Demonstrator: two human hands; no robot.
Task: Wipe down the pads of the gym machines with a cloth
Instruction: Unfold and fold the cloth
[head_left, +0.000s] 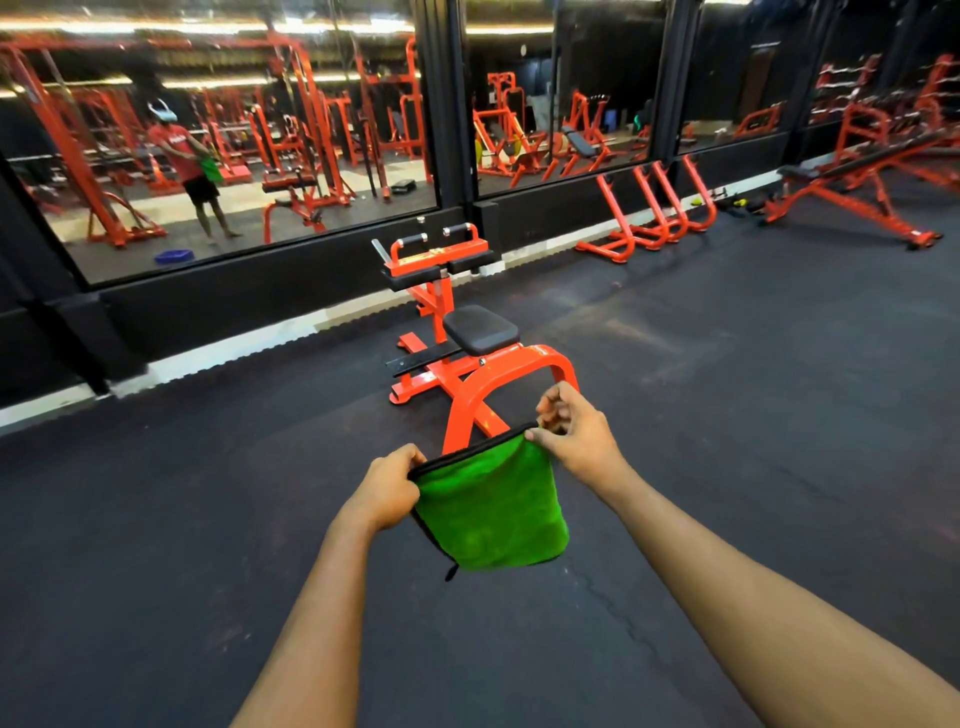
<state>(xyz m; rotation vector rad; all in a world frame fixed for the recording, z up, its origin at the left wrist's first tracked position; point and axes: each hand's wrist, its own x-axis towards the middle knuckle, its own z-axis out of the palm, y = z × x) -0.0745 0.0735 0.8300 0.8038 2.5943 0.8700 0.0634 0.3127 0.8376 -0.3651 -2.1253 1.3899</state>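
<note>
A green cloth (491, 509) with a black hem hangs in front of me, stretched by its top edge. My left hand (387, 486) grips the top left corner and my right hand (574, 434) pinches the top right corner. Just beyond the cloth stands an orange seated machine (511, 371) facing the mirror wall. It has a black seat pad (480, 328) and a black knee pad (441, 265) across its upper bar. Both pads lie well ahead of my hands, untouched.
A wall of mirrors (234, 145) runs behind the machine and reflects me and many orange machines. Orange racks (649, 218) lean against the wall at the right. An orange bench (852, 187) stands at far right. Dark rubber floor (208, 519) surrounds me.
</note>
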